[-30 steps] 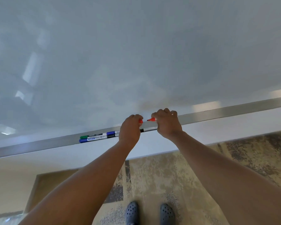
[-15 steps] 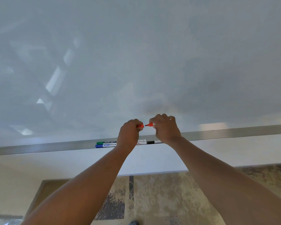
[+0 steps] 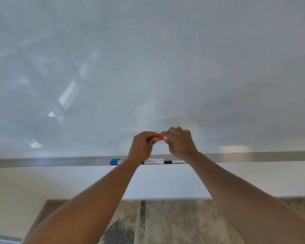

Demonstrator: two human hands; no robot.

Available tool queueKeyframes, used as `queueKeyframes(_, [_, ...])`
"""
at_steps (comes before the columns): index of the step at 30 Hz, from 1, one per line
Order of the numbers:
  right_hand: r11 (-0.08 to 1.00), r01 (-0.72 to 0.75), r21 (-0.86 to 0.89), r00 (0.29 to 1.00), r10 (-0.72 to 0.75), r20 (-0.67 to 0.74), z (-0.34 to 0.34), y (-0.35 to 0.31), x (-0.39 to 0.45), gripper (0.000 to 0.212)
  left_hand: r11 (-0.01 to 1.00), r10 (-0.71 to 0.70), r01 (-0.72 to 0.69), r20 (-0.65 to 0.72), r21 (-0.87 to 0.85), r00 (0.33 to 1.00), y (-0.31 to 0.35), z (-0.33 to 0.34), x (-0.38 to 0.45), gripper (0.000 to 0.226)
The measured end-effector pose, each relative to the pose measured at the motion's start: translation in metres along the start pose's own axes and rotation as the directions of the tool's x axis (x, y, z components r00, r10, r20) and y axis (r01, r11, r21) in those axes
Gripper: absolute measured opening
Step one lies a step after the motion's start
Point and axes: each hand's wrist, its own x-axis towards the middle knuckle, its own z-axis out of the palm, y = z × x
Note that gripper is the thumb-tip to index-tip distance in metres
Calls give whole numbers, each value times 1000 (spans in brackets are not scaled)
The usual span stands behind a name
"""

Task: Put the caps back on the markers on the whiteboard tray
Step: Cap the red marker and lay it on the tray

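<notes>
Just above the metal whiteboard tray (image 3: 60, 162), both hands meet in front of the whiteboard. My left hand (image 3: 142, 146) pinches a red cap (image 3: 159, 138). My right hand (image 3: 180, 142) grips the red marker, whose body is hidden in the fist apart from a sliver of white touching the cap. On the tray below lie a green marker (image 3: 117, 159), a blue marker (image 3: 114, 163), a white-bodied marker (image 3: 153, 161) and a black-banded marker (image 3: 168, 162), partly hidden by my wrists.
The whiteboard (image 3: 148, 59) fills the upper view and shows reflections. A white wall strip (image 3: 165, 182) runs below the tray, with patterned carpet (image 3: 165, 222) under it. The tray extends left and right of the markers.
The gap between the red cap and the marker's red tip has closed, so the cap now sits against the marker. Both hands rose a little above the tray as the view tilted up.
</notes>
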Motion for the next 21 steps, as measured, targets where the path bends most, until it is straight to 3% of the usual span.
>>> queueKeyframes(3, [998, 11, 66, 1000, -11, 0, -7, -2, 3, 26, 991, -44, 45, 10, -124, 999, 4, -7, 2, 16])
queueKeyframes(5, [990, 12, 140, 1000, -11, -6, -13, -4, 6, 18, 946, -135, 134, 17, -296, 991, 6, -12, 2, 16])
queueKeyframes(8, [974, -1, 227, 998, 15, -61, -21, -6, 12, 10, 760, -281, 270, 75, -591, 957, 11, -20, 3, 18])
queueKeyframes(10, [963, -9, 269, 996, 32, -82, -25, -8, 14, 11, 642, -350, 329, 117, -692, 929, 14, -24, 4, 20])
queueKeyframes(15, [941, -30, 338, 994, 62, -85, -34, -16, 18, 10, 542, -407, 365, 144, -757, 902, 21, -32, 4, 17])
queueKeyframes(21, [940, -72, 333, 990, 108, -90, -35, -19, 21, 10, 544, -426, 398, 165, -738, 889, 23, -37, 9, 26])
